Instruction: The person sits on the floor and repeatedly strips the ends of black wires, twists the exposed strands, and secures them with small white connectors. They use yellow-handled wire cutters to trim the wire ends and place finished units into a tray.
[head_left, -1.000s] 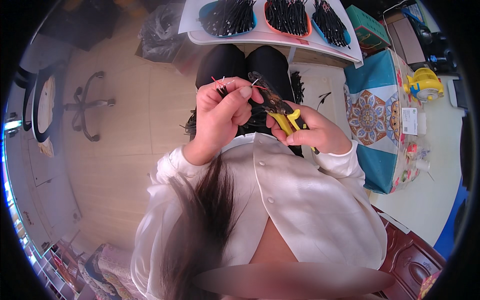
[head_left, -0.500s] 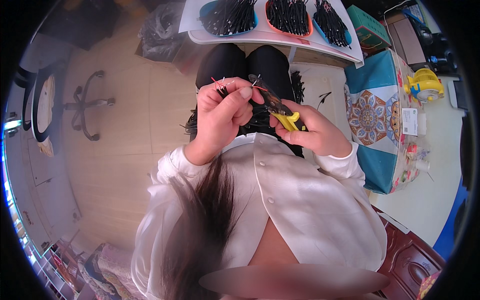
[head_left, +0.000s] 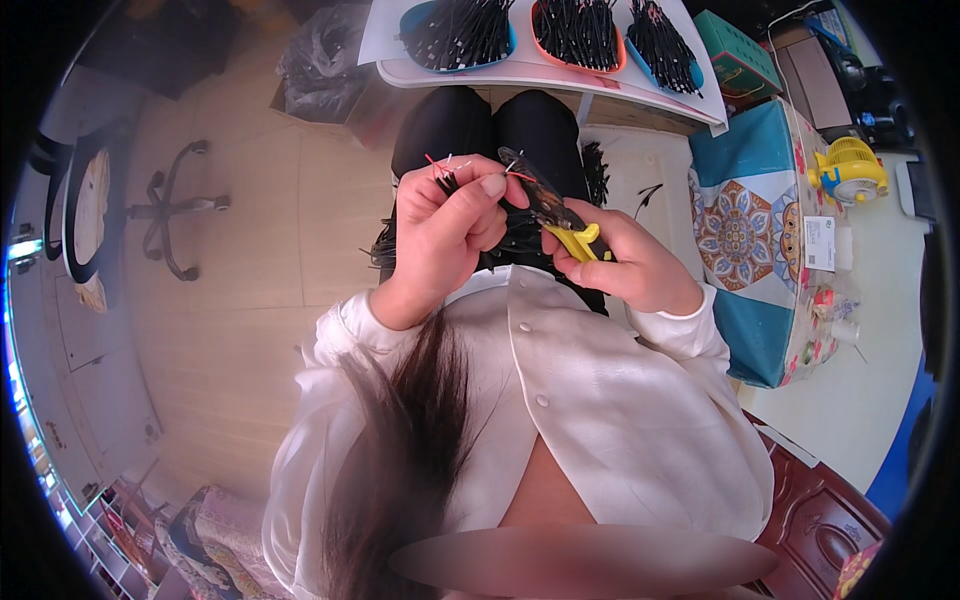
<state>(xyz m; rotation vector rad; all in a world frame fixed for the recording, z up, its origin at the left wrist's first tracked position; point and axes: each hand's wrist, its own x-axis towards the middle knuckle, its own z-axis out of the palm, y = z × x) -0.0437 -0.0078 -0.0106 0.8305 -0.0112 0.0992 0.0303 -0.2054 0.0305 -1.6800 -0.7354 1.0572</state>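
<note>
Above my lap, my left hand (head_left: 450, 215) is closed on several thin black cables (head_left: 447, 184) whose red and white wire ends stick out past the fingers. From between its thumb and forefinger a red wire end and a white one point toward the tool on the right. My right hand (head_left: 625, 255) is wrapped round the yellow handles of a wire stripper (head_left: 545, 200). Its dark jaws are at those wire ends; whether they grip them is too small to tell. More black cables (head_left: 520, 235) lie across my lap, partly hidden by both hands.
On the white table (head_left: 480, 78) ahead, bundles of black cables lie in a blue tray (head_left: 408, 22), an orange tray (head_left: 622, 62) and another blue tray (head_left: 697, 74). A yellow fan (head_left: 850, 170) stands at the right, beside a patterned cloth (head_left: 745, 235). An office chair base (head_left: 165, 208) is at the left.
Almost nothing differs. The wire ends in my left hand have shifted very slightly, and both hands keep their hold and place.
</note>
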